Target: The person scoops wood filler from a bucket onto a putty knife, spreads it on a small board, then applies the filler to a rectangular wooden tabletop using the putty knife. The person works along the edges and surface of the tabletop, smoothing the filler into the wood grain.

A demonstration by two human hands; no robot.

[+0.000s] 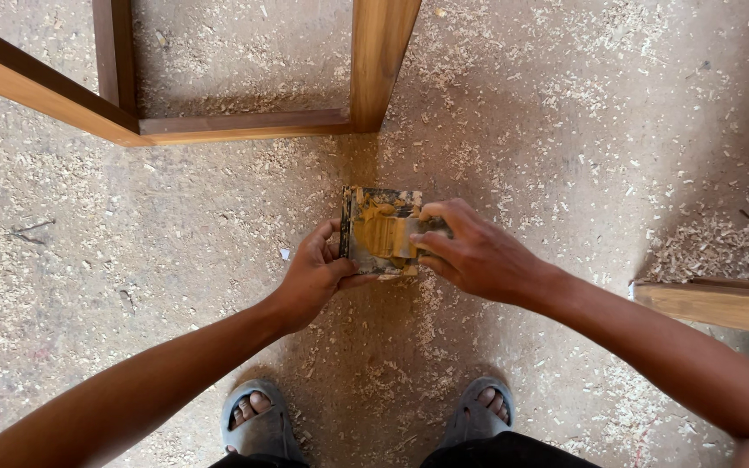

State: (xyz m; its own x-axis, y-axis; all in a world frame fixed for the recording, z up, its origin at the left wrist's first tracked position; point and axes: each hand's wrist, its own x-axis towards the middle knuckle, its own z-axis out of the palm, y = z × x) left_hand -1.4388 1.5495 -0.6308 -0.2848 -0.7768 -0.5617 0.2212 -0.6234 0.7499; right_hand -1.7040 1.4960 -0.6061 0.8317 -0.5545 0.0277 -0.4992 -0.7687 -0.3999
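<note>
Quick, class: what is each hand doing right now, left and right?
Left hand: closed on the edge of a small putty-smeared board.
Right hand: gripping a scraper blade against the board.

wooden frame (244, 124), grey sandals (257, 429), wood shavings (713, 243), dusty floor (175, 251)

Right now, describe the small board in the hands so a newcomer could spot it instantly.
Below the wooden frame on the shaving-strewn floor, both hands meet mid-picture. The left hand grips the small board by its edge; the right hand presses a metal blade onto it. Only it carries yellow-brown paste.
</note>
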